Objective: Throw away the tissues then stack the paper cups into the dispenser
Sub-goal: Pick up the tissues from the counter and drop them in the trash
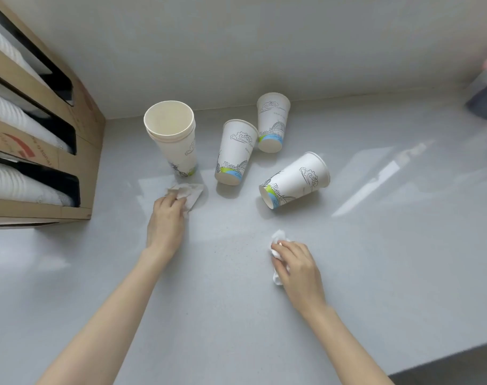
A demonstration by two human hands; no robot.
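My left hand (166,222) rests on a crumpled white tissue (192,192) lying on the grey counter (236,315), fingers closing on its near edge. A second crumpled tissue (277,247) is gripped in my right hand (297,269). Behind them stands a short upright stack of printed paper cups (171,140). Two cups (235,152) (272,122) stand upside down. Another cup (295,179) lies on its side. The cardboard cup dispenser (78,126) is at the left, its slots holding rows of white cups.
A white wall (236,45) runs behind the counter. A blurred dark object (485,98) sits at the far right by the wall. The counter's front edge (445,359) drops off at the lower right.
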